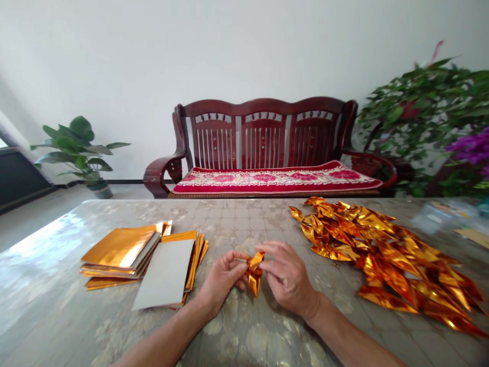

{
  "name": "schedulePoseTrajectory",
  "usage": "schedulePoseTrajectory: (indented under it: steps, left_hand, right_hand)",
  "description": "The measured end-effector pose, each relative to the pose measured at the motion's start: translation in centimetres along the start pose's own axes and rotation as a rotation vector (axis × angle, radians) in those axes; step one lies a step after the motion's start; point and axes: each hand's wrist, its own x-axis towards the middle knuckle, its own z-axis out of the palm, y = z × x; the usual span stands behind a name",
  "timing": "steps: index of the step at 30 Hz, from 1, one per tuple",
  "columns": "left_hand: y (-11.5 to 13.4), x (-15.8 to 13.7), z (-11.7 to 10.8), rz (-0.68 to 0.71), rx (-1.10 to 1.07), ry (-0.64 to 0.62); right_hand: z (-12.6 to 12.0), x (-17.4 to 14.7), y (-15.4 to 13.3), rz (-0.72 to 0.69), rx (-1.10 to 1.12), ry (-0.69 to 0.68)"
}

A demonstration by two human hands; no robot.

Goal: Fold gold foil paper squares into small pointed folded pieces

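Between my two hands, above the middle of the table, is a folded piece of gold foil paper, its pointed end hanging down. My left hand pinches its left side between thumb and fingers. My right hand is closed around its upper right side, fingertips against the foil. To the left lie a stack of gold foil sheets and a second stack with a grey-white sheet on top. A wide heap of folded gold foil pieces spreads out on the right.
The table has a glossy, patterned cover. Behind it stands a dark red wooden bench with a red floral cushion. A clear plastic bag lies at the far right. Potted plants flank the bench.
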Motion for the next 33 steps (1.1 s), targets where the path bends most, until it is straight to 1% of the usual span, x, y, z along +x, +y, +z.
schedulePoseTrajectory:
  steps: [3,6,10,16,23,29,33]
  left_hand:
    - [0.1,0.0,0.1,0.028,-0.011,0.039]
    - [0.2,0.0,0.1,0.034,0.0,0.06]
    - [0.2,0.1,0.0,0.035,0.032,0.051]
    - [0.1,0.2,0.0,0.039,0.055,0.024]
    - [0.2,0.2,0.1,0.013,0.067,-0.009]
    - [0.2,0.0,0.0,-0.01,0.011,-0.024]
    - [0.4,-0.1,0.2,-0.013,0.014,-0.033]
  right_hand:
    - [0.2,0.2,-0.7,0.095,0.028,-0.016]
    - [0.7,0.3,-1.0,0.188,-0.007,0.011]
    - [1.4,0.2,-0.9,0.246,-0.033,0.042]
    - [1.8,0.2,-0.7,0.235,-0.022,0.064]
    - [1.7,0.5,-0.8,0.18,-0.026,0.082]
    - [1.4,0.5,-1.0,0.162,-0.041,0.045]
    - [1.3,0.6,-1.1,0.144,-0.053,0.032]
